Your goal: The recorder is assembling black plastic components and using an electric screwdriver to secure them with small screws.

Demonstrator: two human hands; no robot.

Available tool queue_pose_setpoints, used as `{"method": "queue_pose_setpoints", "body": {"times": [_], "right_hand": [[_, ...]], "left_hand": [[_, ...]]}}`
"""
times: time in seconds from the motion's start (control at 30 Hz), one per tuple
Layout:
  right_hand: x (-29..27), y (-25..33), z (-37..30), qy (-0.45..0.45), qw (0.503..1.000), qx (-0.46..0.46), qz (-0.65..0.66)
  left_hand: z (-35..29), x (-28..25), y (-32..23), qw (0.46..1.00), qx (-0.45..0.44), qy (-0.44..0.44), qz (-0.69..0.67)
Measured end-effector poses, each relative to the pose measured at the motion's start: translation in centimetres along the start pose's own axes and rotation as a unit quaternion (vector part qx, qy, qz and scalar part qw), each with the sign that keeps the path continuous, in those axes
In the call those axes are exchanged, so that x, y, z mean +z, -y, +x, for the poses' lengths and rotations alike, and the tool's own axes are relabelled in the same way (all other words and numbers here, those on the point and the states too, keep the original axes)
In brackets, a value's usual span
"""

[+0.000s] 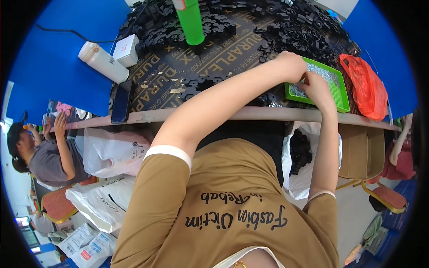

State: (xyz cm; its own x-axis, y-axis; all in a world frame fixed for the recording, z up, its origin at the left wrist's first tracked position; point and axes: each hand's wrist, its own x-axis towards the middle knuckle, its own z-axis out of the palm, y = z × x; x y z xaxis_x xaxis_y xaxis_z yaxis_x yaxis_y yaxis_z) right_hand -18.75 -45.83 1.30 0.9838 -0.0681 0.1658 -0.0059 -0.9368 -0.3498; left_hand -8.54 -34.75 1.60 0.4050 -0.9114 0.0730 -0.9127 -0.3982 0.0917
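At the right of the table, a shallow green plastic tray (344,94) holds many small silvery metal pieces (331,79), too tiny to tell their kind. My left hand (292,67) is at the tray's far left side, its fingers curled down and closed. Just nearer, my right hand (317,88) reaches in over the tray with thumb and fingers pinched together. The two hands almost meet at the fingertips. Whatever is between the fingers of either hand is hidden or too small to make out.
Piles of black plastic parts (295,42) cover the table's far side. A green cylinder (192,24) stands over the middle. At left are a white bottle (103,62), white box (126,50) and phone (121,102); at right, a red plastic bag (365,87). Another person (49,152) sits at left.
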Motion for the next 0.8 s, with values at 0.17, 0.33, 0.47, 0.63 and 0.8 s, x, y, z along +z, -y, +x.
{"method": "queue_pose_setpoints", "body": {"times": [0.17, 0.33, 0.47, 0.63, 0.8], "right_hand": [[1.5, -2.4, 0.3, -0.004, 0.998, 0.024, 0.066], [1.9, -2.4, 0.1, -0.054, 0.995, 0.040, 0.068], [2.2, -2.4, -0.4, -0.129, 0.987, 0.007, 0.096], [1.8, -1.5, -1.9, -0.164, 0.959, 0.021, 0.231], [2.4, 2.0, -4.6, -0.175, 0.914, -0.007, 0.366]], "left_hand": [[1.0, 0.5, -0.5, 0.998, -0.034, 0.059, -0.013], [0.2, 0.8, 0.5, 0.997, -0.028, -0.015, -0.063], [-1.4, 0.0, 0.8, 0.985, -0.054, -0.086, -0.138], [-9.5, -2.0, 2.5, 0.923, -0.044, -0.232, -0.305], [-15.0, -0.7, 2.7, 0.901, -0.131, -0.233, -0.341]]}}
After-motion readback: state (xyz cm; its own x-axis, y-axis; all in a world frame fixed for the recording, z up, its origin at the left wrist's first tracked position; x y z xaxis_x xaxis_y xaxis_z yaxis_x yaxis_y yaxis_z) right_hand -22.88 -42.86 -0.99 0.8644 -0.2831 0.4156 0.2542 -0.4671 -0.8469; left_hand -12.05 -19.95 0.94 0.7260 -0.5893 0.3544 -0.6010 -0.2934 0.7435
